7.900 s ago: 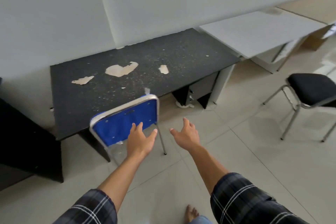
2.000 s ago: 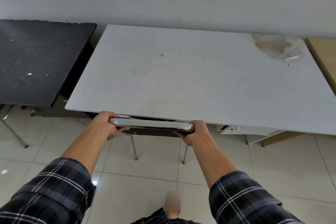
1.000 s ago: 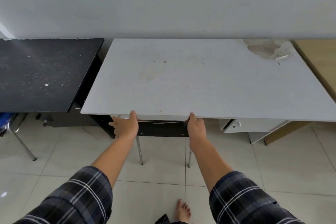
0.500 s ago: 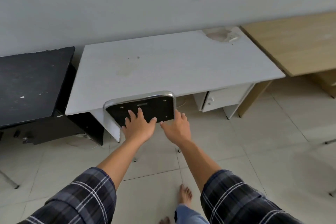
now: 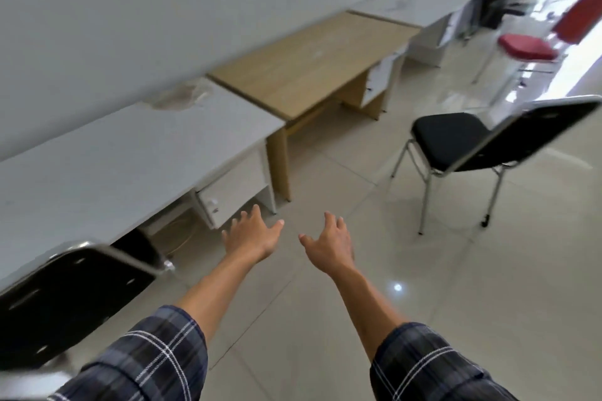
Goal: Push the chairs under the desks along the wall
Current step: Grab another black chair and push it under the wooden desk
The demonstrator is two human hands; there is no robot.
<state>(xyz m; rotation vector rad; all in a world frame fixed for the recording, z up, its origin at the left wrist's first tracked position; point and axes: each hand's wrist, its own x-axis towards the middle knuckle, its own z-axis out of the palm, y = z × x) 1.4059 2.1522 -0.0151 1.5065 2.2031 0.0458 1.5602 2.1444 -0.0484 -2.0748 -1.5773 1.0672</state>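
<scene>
Both hands are empty: left hand (image 5: 252, 236) and right hand (image 5: 329, 246) hang at frame centre, grip wide, fingers spread, touching nothing. One black chair (image 5: 70, 299) at lower left sits tucked against the white counter (image 5: 107, 156). A second black chair (image 5: 472, 143) stands at right, well apart from the wooden counter (image 5: 309, 65). A red chair (image 5: 527, 47) at upper right appears loose too; blur prevents certainty. Risk: pushing off-line could strike the counter's side panel or scrape the tiled floor (image 5: 488, 286).
</scene>
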